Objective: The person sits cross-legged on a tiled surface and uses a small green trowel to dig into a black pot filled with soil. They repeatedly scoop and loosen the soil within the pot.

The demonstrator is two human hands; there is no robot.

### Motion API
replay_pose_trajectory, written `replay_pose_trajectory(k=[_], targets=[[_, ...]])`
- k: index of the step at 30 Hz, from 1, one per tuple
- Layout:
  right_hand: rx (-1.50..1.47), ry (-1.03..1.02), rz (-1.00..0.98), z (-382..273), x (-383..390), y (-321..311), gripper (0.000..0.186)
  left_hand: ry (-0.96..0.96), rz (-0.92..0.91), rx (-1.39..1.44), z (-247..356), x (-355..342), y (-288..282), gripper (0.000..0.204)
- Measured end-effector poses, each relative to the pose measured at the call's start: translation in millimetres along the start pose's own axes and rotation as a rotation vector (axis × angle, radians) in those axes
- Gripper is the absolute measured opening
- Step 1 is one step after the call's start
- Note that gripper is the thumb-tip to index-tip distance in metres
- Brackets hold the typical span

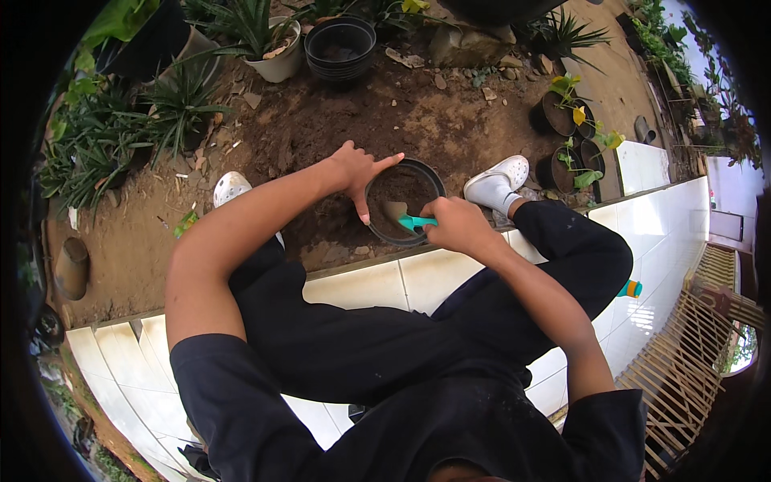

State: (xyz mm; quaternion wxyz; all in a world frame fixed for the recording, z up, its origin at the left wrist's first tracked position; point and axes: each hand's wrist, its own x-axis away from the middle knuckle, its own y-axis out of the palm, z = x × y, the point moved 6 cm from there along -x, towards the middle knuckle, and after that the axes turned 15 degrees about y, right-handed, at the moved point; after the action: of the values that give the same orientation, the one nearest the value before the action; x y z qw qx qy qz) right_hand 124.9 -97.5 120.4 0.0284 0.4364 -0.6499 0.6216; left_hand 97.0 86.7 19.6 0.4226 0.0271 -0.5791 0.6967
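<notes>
A round black plant pot (439, 178) stands on the soil in front of me, with dark soil (409, 189) inside. My left hand (357, 175) braces its left side, thumb and forefinger spread along the rim and the other fingers partly bent. From the right, my right hand (458, 225) is closed round the turquoise handle of a small trowel (416, 222). The trowel's pale blade dips into the pot, near its left inner side; its tip is against the soil.
Nested black pots (340, 44) and a white potted plant (277, 60) stand at the far side. Black pots with leafy seedlings (554, 116) are at the right, beyond my shoe (502, 177). A white tiled ledge (369, 287) runs beneath my legs. A large stone (470, 46) lies behind.
</notes>
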Motion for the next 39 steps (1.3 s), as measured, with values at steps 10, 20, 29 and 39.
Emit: replay_pose_trajectory(k=[10,20,29,39], targets=[[-0.083,0.058,0.035,0,-1,6,0.031,-0.043,-0.075,0.05,0,2,-1,0.159],[-0.004,0.077,0.073,13,1,-9,0.027,-0.03,-0.044,-0.003,-2,-1,4,0.161],[0.12,0.082,0.105,21,-2,18,0.024,-0.039,-0.045,0.02,5,3,-4,0.16],[0.073,0.052,0.101,16,-2,33,0.022,-0.02,-0.053,-0.032,1,-4,-1,0.16]])
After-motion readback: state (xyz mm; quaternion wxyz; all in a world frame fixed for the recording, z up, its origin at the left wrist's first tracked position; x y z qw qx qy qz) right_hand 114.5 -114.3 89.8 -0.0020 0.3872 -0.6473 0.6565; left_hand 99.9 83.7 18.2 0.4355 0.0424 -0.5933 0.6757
